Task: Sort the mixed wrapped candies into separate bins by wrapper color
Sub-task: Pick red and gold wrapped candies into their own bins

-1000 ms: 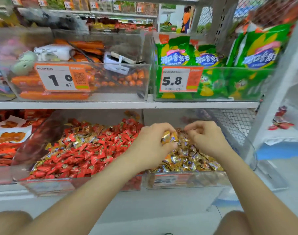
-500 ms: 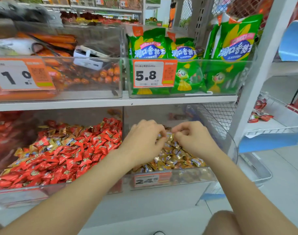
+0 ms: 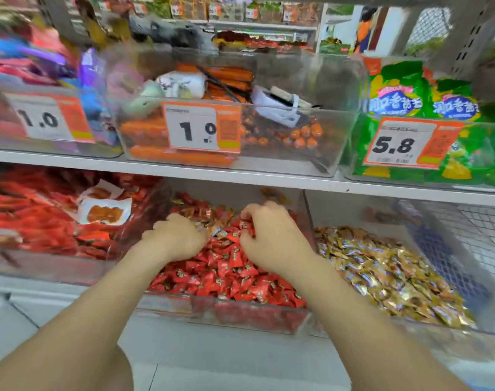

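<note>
While both your hands work inside the clear plastic bin [image 3: 240,316] of red-wrapped candies [image 3: 226,273], your right hand [image 3: 271,235] curls its fingers around a few red pieces. Your left hand [image 3: 175,238] is curled into the pile, and whether it holds anything cannot be told. Gold-wrapped candies [image 3: 381,269] fill the neighbouring clear bin [image 3: 395,329], just right.

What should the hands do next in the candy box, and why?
Probably pinch one gold candy out of the red bin and carry it to the gold bin on the right. Both the left hand and right hand are curled among red wrappers where a few gold ones lie mixed in; whether they grip any yet is too blurred to tell.
</note>
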A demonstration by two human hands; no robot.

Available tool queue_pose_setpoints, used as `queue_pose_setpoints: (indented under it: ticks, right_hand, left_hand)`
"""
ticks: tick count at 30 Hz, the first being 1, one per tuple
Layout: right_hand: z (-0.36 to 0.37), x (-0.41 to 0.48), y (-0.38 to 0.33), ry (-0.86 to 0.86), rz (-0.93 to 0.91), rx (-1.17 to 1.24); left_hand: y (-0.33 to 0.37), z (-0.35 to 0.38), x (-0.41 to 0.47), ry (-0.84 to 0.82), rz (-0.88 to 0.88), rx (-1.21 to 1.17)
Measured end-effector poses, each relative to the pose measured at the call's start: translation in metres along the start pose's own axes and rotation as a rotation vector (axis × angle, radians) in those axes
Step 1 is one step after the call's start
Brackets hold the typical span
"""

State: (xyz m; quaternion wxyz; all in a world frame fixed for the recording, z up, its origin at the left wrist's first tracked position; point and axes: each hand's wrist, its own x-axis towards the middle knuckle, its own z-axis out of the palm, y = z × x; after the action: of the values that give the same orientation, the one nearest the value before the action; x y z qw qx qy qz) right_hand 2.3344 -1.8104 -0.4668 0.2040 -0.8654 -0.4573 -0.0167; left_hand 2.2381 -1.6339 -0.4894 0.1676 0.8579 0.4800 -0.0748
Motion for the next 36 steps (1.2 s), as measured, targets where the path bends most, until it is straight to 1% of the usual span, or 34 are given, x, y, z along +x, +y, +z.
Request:
queue_pose_setpoints:
  ticks: [2,4,7,9,12,14,19,22,24,27,30,32,34,36]
  right_hand:
    - [0.014,0.021,-0.013,-0.081,-0.041,0.04]
    - [0.025,0.038,-0.026,-0.209,-0.059,0.072]
    - [0.041,0.063,-0.036,-0.396,0.036,0.032]
    - [0.051,0.081,-0.038,-0.46,0.093,-0.056]
    - [0.05,0.099,-0.038,-0.588,0.166,-0.096]
    - [0.048,0.106,-0.032,-0.663,0.219,-0.041]
    - [0.048,0.107,-0.031,-0.745,0.411,0.275]
    - [0.042,0.101,-0.03,-0.742,0.383,0.33]
    - [0.037,0.098,-0.027,-0.662,0.37,0.364]
    - [0.022,0.089,-0.031,-0.6,0.372,0.481]
    - [0.011,0.079,-0.029,-0.522,0.289,0.447]
    - [0.0,0.065,-0.026,-0.429,0.193,0.483]
    - [-0.01,0.046,-0.018,-0.345,0.099,0.496]
    - [-0.016,0.025,-0.007,-0.35,0.049,0.395]
  left_hand:
    - [-0.002,-0.006,0.013,-0.057,0.029,-0.123]
    - [-0.002,-0.007,0.025,-0.075,0.03,-0.25]
    - [0.004,0.0,0.037,-0.076,0.009,-0.416]
    - [0.006,0.007,0.045,-0.057,-0.05,-0.459]
    - [0.003,0.013,0.056,-0.041,-0.108,-0.511]
    - [0.002,0.015,0.062,-0.028,-0.123,-0.615]
    - [0.008,0.018,0.063,-0.034,-0.137,-0.904]
    - [0.007,0.015,0.063,-0.13,-0.088,-0.957]
    - [0.007,0.007,0.058,-0.156,-0.018,-0.99]
    - [0.007,-0.008,0.046,-0.105,0.045,-1.011]
    - [0.01,-0.015,0.024,-0.036,0.106,-1.045]
    - [0.014,-0.014,0.008,0.004,0.217,-1.019]
    - [0.017,-0.006,-0.009,-0.005,0.34,-0.941]
    - [0.016,0.001,-0.024,-0.02,0.423,-0.764]
